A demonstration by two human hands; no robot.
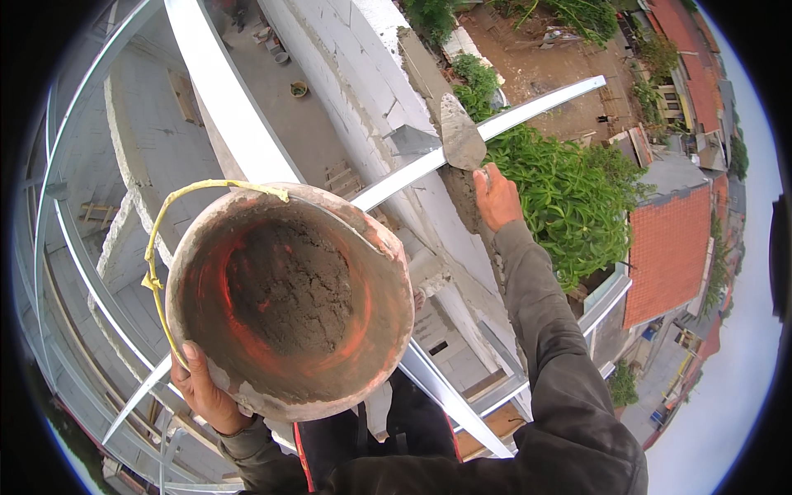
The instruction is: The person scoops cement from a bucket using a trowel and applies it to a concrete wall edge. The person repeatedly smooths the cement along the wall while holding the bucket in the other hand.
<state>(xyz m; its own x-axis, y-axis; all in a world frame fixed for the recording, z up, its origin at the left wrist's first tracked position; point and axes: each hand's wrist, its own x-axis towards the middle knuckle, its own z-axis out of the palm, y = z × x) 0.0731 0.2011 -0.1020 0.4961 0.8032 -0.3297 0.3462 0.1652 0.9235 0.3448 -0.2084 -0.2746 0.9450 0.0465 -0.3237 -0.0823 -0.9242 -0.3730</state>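
Observation:
My left hand [205,389] is closed on the lower left rim of a mortar-crusted bucket [305,403], thumb over the edge. The bucket tips toward me and shows grey wet mortar [289,285] inside, with orange-red patches on its inner wall. A yellow cord handle [151,247] loops over its left side. Farther right, my outstretched right hand [499,198] is closed on a trowel [462,139], and its handle is hidden by the fingers. The mortar-smeared blade lies at a thin metal beam [404,177], above the wall's top edge; whether it touches cannot be told.
A block wall [355,74] runs diagonally beneath the beam, with a far drop to a floor on its left. Metal roof trusses [227,91] cross the left side. Leafy green branches [561,194] stand right of the wall, and an orange tiled roof [670,260] lies beyond.

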